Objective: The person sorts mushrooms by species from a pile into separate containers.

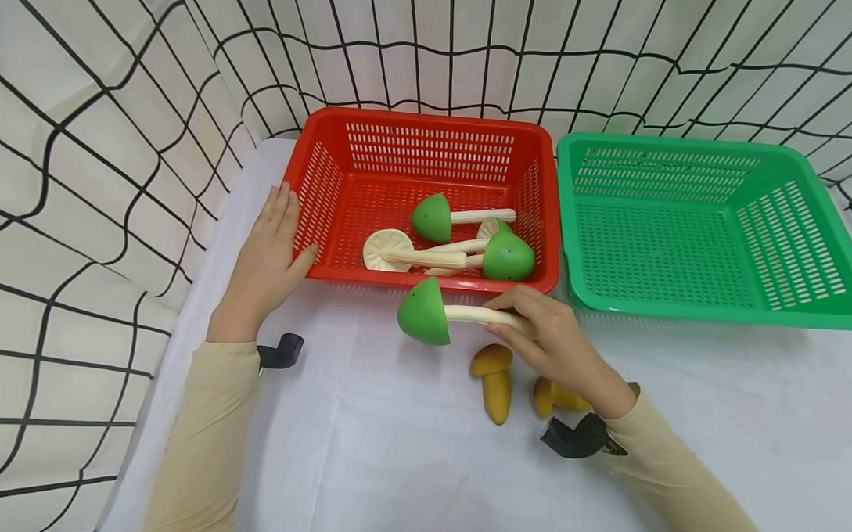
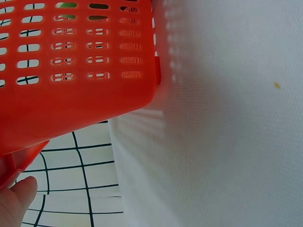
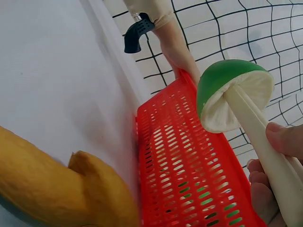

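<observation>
Pinching the mid-frame green mushroom (image 1: 426,313), my right hand (image 1: 546,333) needs light pressure; my straight-fingered left hand (image 1: 268,249) touches the red basket (image 1: 431,119).

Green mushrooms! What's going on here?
A person's right hand holds a green-capped, white-stemmed mushroom by its stem, near the front of a red plastic slotted basket. The left hand rests against that basket's left side. More green-capped mushrooms lie inside it. Yellow-brown mushrooms lie on the white cloth in front, and a green plastic basket stands on the right.
</observation>
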### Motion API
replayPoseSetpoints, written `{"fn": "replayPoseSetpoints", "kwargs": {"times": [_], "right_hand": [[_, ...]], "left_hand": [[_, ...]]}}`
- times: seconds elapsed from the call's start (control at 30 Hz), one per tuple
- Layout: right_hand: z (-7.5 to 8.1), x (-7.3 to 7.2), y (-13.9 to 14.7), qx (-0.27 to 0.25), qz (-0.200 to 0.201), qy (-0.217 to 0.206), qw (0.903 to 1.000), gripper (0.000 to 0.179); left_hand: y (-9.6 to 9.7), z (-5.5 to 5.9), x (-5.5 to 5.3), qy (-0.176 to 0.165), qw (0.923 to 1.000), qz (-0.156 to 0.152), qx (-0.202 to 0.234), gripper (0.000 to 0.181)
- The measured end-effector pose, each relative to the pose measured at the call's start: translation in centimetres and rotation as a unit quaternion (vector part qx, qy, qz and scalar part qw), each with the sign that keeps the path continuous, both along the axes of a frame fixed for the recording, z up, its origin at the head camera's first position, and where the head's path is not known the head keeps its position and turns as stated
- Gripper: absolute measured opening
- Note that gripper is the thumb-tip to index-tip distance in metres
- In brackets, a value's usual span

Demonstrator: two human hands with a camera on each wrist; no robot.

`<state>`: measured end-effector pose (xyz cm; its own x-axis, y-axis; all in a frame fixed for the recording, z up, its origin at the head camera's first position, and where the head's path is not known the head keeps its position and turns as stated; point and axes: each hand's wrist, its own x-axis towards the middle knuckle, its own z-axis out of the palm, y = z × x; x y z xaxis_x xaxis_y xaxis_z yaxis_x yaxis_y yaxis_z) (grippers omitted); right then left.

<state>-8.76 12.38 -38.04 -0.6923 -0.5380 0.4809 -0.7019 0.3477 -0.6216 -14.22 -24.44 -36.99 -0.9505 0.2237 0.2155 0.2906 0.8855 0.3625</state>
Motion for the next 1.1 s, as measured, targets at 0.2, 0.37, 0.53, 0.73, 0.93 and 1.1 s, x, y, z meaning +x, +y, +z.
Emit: {"fn": "replayPoseSetpoints", "kwargs": {"times": [0.2,0.37,0.53,0.73,0.93,1.1], "right_hand": [[0.7,-0.5,0.1,0.002,-0.004,-0.004,1.0000,0.040],[1.0,-0.8,0.0,-0.001,-0.001,0.003,1.0000,0.040],[1.3,-1.3,-0.1,-0.011,-0.004,0.015,0.9998,0.042],[1.8,-2.1,-0.2,-0.009,-0.015,0.015,0.9997,0.045],[2.5,-2.8,-0.3,-0.002,-0.019,-0.003,0.9998,0.022],[3.0,-3.4,-0.5,-0.002,-0.022,-0.009,0.9997,0.023]], "left_hand": [[0.0,0.1,0.0,0.001,1.0000,0.001,0.003,0.068],[0.0,0.0,0.0,0.001,1.0000,0.000,0.004,0.068],[0.0,0.0,0.0,0.004,1.0000,0.001,0.002,0.068],[0.0,-0.1,0.0,0.005,1.0000,0.002,0.004,0.068],[-0.1,-0.2,0.0,0.002,1.0000,0.002,0.003,0.069],[-0.1,-0.2,0.0,0.002,1.0000,0.003,0.001,0.070]]}}
